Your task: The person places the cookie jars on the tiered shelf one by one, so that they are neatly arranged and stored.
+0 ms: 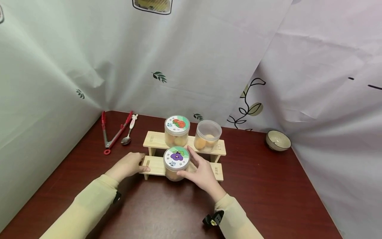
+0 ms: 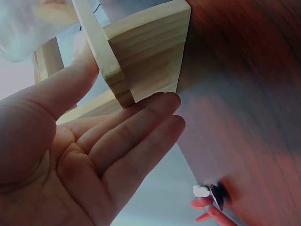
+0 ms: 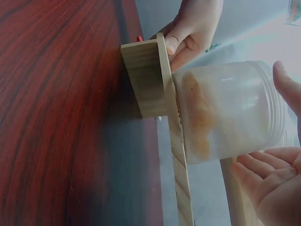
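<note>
A lidded clear jar (image 1: 173,174) with an eggplant label stands on the lower step of a light wooden stand (image 1: 155,166). Something orange-brown lies in its bottom, as the right wrist view shows. Around the jar's right side is my right hand (image 1: 203,172), fingers spread and fairly straight, thumb overlapping its near side. My left hand (image 1: 129,165) holds the left end of that step, thumb over the board, fingers along the end. On the upper step stand a tomato-label jar (image 1: 176,139) and a jar (image 1: 208,132) with a plain top, both with round pieces inside.
Red-handled tongs (image 1: 114,139) and a spoon (image 1: 130,127) with a white handle lie at the back left of the dark red table (image 1: 253,192). A small bowl (image 1: 278,141) sits at the back right. Patterned white cloth (image 1: 191,66) hangs behind and at the sides.
</note>
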Demonstrator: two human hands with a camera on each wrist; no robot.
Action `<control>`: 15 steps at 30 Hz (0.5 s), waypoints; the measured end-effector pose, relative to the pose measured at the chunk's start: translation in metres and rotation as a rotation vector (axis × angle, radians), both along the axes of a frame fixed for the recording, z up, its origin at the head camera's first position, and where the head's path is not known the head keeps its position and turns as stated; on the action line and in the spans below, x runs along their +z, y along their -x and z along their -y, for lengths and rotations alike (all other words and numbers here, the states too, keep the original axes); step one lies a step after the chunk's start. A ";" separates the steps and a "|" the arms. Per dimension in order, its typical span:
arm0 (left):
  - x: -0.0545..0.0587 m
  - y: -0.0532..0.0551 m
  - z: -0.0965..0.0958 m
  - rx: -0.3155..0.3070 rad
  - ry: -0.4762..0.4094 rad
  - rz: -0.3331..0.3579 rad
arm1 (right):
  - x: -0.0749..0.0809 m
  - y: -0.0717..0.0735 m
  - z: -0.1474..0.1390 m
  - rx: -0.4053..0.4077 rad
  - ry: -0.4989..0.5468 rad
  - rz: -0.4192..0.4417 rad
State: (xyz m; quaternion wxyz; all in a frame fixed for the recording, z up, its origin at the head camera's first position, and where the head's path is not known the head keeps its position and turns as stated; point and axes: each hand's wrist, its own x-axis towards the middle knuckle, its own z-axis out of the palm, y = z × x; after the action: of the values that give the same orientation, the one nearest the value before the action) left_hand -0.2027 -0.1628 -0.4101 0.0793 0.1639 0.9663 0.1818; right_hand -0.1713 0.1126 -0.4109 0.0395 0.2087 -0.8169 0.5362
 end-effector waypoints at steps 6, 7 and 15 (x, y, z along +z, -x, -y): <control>0.000 -0.002 -0.001 -0.007 0.004 -0.009 | 0.005 -0.005 -0.006 -0.032 0.003 -0.001; 0.000 -0.003 -0.002 -0.008 0.007 -0.014 | 0.006 -0.007 -0.008 -0.041 0.006 -0.007; -0.005 -0.011 -0.001 0.041 0.016 -0.059 | 0.015 -0.019 -0.030 -0.126 -0.023 -0.307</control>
State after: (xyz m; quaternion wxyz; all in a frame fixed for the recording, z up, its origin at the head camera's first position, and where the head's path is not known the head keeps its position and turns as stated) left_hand -0.1913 -0.1616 -0.4147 0.0485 0.1487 0.9728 0.1709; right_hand -0.1519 0.1426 -0.3961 0.1951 0.2372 -0.8188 0.4851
